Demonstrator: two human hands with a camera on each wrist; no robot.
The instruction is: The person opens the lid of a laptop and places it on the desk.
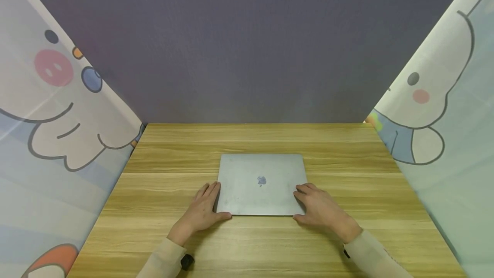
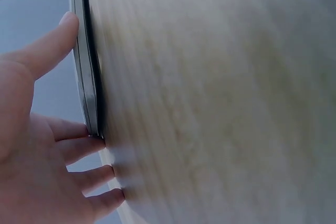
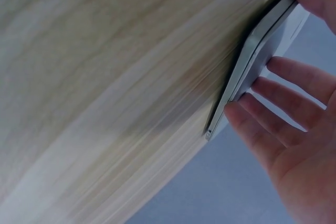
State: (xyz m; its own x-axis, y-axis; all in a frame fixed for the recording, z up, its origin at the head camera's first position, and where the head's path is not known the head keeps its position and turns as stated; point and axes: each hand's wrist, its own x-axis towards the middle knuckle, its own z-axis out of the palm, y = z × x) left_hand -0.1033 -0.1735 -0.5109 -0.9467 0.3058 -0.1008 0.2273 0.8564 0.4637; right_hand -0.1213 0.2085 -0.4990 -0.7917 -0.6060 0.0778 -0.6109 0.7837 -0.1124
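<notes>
A closed silver laptop [image 1: 247, 192] with a dark apple logo lies flat on the wooden table. At its left side rests my left hand [image 1: 202, 211], fingers stretched along the edge and thumb at the front left corner. The left wrist view shows the thumb against the laptop's thin side [image 2: 84, 66], with some fingertips on the tabletop. My right hand [image 1: 324, 211] touches the right side; its fingertips rest on the lid and edge, its thumb by the front right corner. Fairly straight right fingers [image 3: 294, 111] meet the laptop's rim in the right wrist view.
Wooden tabletop [image 1: 173, 149] surrounds the laptop. A dark grey panel [image 1: 251, 55] rises behind the table, and cartoon-printed curtains [image 1: 23, 192] hang on both sides. A small black object [image 1: 187, 262] sits at the left wrist's cuff.
</notes>
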